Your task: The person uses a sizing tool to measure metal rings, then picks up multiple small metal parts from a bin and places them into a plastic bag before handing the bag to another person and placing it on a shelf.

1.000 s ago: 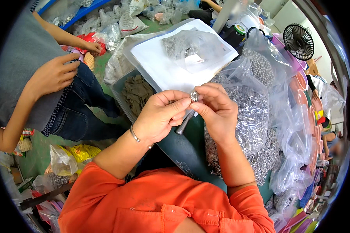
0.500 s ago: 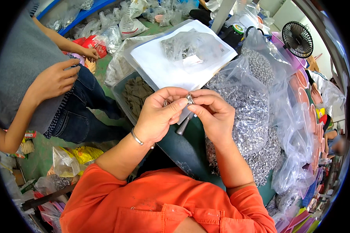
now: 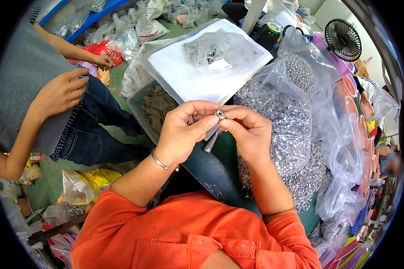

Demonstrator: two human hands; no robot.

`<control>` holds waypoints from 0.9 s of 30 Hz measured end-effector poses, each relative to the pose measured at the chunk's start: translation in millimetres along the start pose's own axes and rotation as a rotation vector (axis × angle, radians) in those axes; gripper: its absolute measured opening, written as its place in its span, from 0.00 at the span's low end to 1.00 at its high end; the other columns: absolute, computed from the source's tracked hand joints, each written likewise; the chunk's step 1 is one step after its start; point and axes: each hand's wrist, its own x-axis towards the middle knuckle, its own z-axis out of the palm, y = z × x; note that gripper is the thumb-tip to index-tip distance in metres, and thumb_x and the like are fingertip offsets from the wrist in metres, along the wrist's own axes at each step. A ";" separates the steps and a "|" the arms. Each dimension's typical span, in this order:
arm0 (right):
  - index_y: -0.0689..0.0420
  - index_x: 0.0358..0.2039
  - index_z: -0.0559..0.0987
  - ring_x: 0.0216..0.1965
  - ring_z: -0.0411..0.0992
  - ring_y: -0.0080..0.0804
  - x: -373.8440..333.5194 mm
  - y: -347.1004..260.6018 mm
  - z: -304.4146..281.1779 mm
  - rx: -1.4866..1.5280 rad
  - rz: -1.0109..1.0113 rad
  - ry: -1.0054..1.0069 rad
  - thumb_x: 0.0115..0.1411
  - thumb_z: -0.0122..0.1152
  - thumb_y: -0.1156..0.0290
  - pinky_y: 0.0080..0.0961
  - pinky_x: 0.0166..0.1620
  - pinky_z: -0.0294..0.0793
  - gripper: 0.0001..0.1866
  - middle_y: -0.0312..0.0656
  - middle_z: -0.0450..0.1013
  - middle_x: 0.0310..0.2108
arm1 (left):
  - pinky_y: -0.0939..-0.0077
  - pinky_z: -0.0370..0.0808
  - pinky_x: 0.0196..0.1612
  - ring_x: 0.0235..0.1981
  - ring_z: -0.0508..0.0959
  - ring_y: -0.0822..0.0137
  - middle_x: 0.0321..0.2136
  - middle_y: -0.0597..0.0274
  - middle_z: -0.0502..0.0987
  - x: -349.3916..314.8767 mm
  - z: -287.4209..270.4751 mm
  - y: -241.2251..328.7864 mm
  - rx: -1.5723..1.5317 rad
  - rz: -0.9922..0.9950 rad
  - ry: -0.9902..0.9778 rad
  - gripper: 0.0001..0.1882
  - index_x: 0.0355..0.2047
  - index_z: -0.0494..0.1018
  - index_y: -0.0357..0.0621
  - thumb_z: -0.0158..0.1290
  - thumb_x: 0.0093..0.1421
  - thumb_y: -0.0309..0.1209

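Note:
My left hand [image 3: 180, 132] and my right hand [image 3: 248, 134] meet above the bench, pinching a small silver-coloured metal piece [image 3: 219, 114] between thumbs and index fingers. Its exact kind is too small to make out. More silvery metal [image 3: 191, 119] shows between the curled fingers of my left hand, partly hidden. Below the fingertips a dark grey tapered metal rod [image 3: 212, 142] points toward me; my hands cover its upper end. A bangle [image 3: 159, 159] circles my left wrist.
A clear bag of shiny metal bits [image 3: 278, 121] lies right of my hands, with loose bits [image 3: 300, 188] beside it. Ahead are a white sheet [image 3: 179, 62] under a plastic bag and a bin of brown cloth [image 3: 157, 107]. A person [image 3: 36, 89] stands left; a fan [image 3: 342, 39] is far right.
The small metal piece has been turned a little between my fingertips. Both hands keep their pinch in nearly the same place, and the view has shifted slightly.

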 end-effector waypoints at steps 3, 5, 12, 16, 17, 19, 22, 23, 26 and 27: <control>0.64 0.31 0.76 0.34 0.71 0.24 -0.5 0.7 -2.1 0.067 0.044 -0.005 0.50 0.57 0.83 0.17 0.38 0.71 0.06 0.42 0.73 0.34 | 0.91 0.56 0.17 0.19 0.62 0.83 0.28 0.64 0.71 -0.6 -1.8 -3.6 0.076 0.071 -0.010 0.10 0.37 0.70 0.34 0.52 0.53 0.21; 0.64 0.31 0.76 0.32 0.71 0.23 -0.3 1.6 -3.6 0.106 0.052 -0.020 0.50 0.57 0.83 0.16 0.36 0.71 0.06 0.42 0.73 0.34 | 0.91 0.58 0.19 0.20 0.63 0.83 0.28 0.64 0.71 -0.6 -4.4 -5.5 0.151 0.099 -0.003 0.09 0.36 0.71 0.35 0.52 0.52 0.20; 0.64 0.31 0.76 0.29 0.71 0.21 -0.3 8.2 -8.0 0.092 0.003 -0.050 0.51 0.57 0.82 0.15 0.33 0.71 0.06 0.40 0.73 0.29 | 0.90 0.62 0.28 0.25 0.65 0.81 0.28 0.67 0.71 -0.4 -3.1 -2.9 0.407 0.305 0.031 0.05 0.28 0.73 0.36 0.55 0.49 0.18; 0.65 0.32 0.76 0.28 0.71 0.22 -2.2 8.9 -5.4 0.079 0.031 -0.006 0.52 0.57 0.82 0.15 0.31 0.72 0.06 0.41 0.74 0.28 | 0.89 0.63 0.27 0.23 0.65 0.82 0.27 0.66 0.72 -3.8 -1.3 -1.1 0.436 0.326 0.045 0.05 0.28 0.73 0.36 0.55 0.49 0.19; 0.65 0.33 0.76 0.27 0.71 0.22 -2.8 9.5 -5.1 0.080 0.042 0.005 0.52 0.56 0.81 0.15 0.31 0.72 0.06 0.41 0.74 0.28 | 0.89 0.64 0.26 0.22 0.65 0.82 0.26 0.66 0.72 -4.0 0.4 -1.0 0.417 0.329 0.046 0.05 0.28 0.73 0.36 0.55 0.49 0.19; 0.65 0.33 0.76 0.26 0.72 0.22 -3.9 11.0 -4.8 0.082 0.064 0.027 0.53 0.56 0.81 0.16 0.30 0.72 0.07 0.42 0.74 0.27 | 0.89 0.64 0.26 0.21 0.66 0.82 0.26 0.66 0.73 -5.2 2.0 0.4 0.396 0.316 0.049 0.05 0.28 0.73 0.36 0.56 0.48 0.19; 0.65 0.34 0.76 0.26 0.72 0.23 -5.0 12.1 -6.0 0.106 0.065 0.003 0.53 0.56 0.80 0.16 0.29 0.73 0.07 0.42 0.74 0.27 | 0.89 0.63 0.28 0.24 0.66 0.81 0.27 0.66 0.72 -7.1 2.5 1.7 0.413 0.289 0.050 0.06 0.28 0.73 0.36 0.56 0.48 0.19; 0.65 0.34 0.76 0.26 0.72 0.22 -4.8 11.8 -5.9 0.104 0.065 0.001 0.53 0.55 0.80 0.16 0.29 0.72 0.07 0.42 0.74 0.27 | 0.89 0.64 0.28 0.24 0.66 0.81 0.27 0.65 0.72 -7.4 2.2 1.4 0.431 0.296 0.049 0.06 0.28 0.73 0.36 0.56 0.48 0.19; 0.65 0.34 0.76 0.26 0.72 0.22 -4.8 10.6 -5.1 0.100 0.064 -0.009 0.54 0.55 0.80 0.15 0.28 0.72 0.07 0.42 0.74 0.27 | 0.88 0.64 0.28 0.24 0.67 0.80 0.26 0.65 0.73 -7.4 1.1 -0.3 0.446 0.330 0.037 0.06 0.28 0.73 0.35 0.56 0.48 0.19; 0.65 0.34 0.76 0.26 0.72 0.22 -4.9 9.9 -4.6 0.101 0.062 -0.013 0.54 0.55 0.80 0.15 0.28 0.72 0.06 0.42 0.74 0.27 | 0.88 0.64 0.28 0.23 0.67 0.80 0.26 0.64 0.73 -7.5 0.8 -0.6 0.444 0.344 0.031 0.06 0.28 0.73 0.35 0.56 0.48 0.19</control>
